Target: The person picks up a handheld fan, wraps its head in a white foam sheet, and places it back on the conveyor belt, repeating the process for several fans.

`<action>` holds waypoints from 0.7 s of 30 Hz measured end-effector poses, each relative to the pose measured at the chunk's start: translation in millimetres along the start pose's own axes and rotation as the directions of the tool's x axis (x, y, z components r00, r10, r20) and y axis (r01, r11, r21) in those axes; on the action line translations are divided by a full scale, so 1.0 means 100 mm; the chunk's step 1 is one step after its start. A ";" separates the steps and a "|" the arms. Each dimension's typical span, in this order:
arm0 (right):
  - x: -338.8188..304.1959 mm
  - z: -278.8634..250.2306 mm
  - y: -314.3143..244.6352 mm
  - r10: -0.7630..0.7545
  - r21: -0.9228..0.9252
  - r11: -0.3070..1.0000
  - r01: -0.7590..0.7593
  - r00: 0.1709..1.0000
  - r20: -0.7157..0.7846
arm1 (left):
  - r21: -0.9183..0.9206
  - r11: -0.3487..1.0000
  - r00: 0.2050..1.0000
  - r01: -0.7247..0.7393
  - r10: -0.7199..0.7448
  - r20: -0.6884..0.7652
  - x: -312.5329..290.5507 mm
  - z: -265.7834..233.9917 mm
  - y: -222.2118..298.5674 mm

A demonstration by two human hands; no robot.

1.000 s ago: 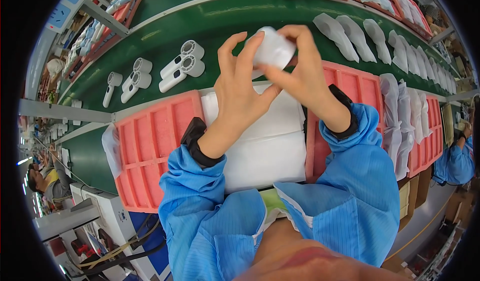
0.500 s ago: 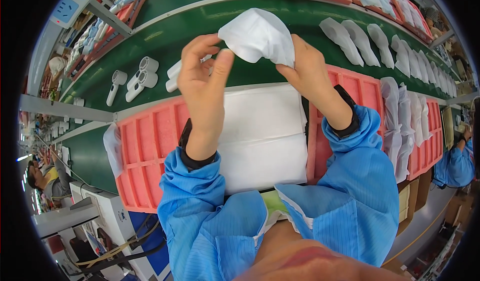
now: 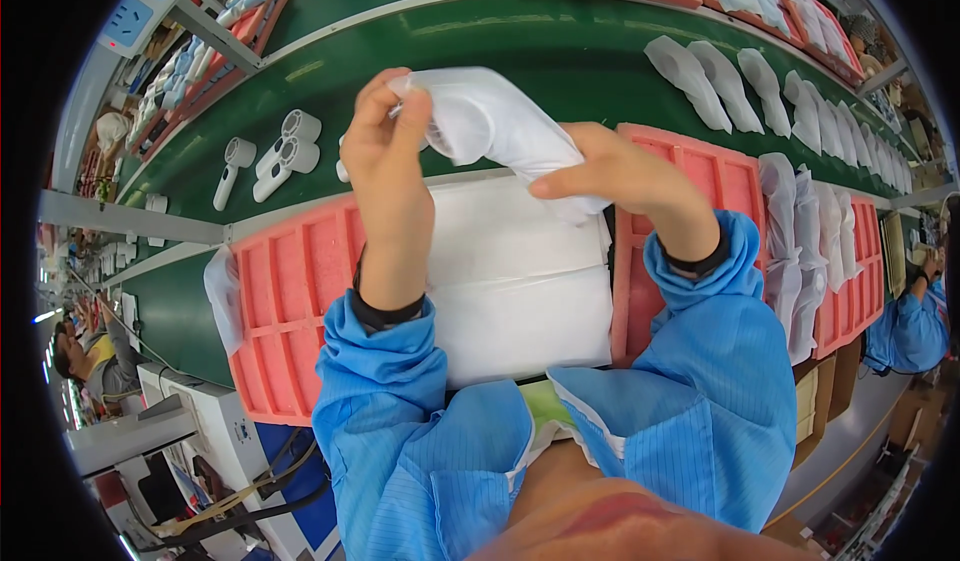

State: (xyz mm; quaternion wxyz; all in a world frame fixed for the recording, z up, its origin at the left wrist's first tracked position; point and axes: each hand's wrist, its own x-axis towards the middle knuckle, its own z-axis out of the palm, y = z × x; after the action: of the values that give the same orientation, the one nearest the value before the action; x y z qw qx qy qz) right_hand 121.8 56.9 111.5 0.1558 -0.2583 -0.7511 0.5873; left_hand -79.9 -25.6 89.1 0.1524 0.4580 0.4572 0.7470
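Note:
Over the green bench, my hands hold a white handheld device (image 3: 470, 126) with a round, hollow head, wrapped in a thin white translucent bag (image 3: 515, 111). My left hand (image 3: 390, 161) pinches the bag's edge beside the round head. Around the handle end, at the right, my right hand (image 3: 625, 171) is closed with its thumb on top. Below lies a stack of flat white bags (image 3: 520, 321) in two overlapping rows. Bare white devices (image 3: 287, 156) of the same round-headed shape lie on the bench to the left. One more is partly hidden behind my left hand.
Pink compartment trays flank the stack, one at the left (image 3: 285, 301) and one at the right (image 3: 700, 176). Bagged devices (image 3: 690, 81) stand in a row at the far right, and several lie on the right tray. A raised shelf rail (image 3: 400, 16) runs behind, with loaded trays.
The bag's loose, puffed shape is now drawn around the device, whose round head shows through. Both hands have come lower, and my right hand has turned to grip the handle end.

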 end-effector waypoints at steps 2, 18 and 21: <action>0.03 -0.14 0.06 0.159 0.198 0.959 -0.204 0.962 0.220 | -0.159 0.941 0.954 0.298 -0.289 0.075 0.09 -0.11 -0.18; 0.75 -0.43 0.95 -0.469 -0.859 0.501 -0.103 0.802 -0.370 | 0.605 0.753 0.652 -0.259 -0.325 0.685 -0.93 0.57 -0.62; 1.17 0.29 0.82 -0.386 -0.642 0.733 0.224 0.914 -0.122 | 0.605 0.743 0.684 -0.287 -0.284 0.672 -0.97 0.57 -0.67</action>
State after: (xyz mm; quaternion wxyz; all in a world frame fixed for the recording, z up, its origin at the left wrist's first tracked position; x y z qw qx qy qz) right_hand 27.4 114.7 16.6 0.2501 -0.2379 -0.9075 0.2394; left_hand 5.6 -21.6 -9.7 0.1456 0.7389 0.5930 0.2849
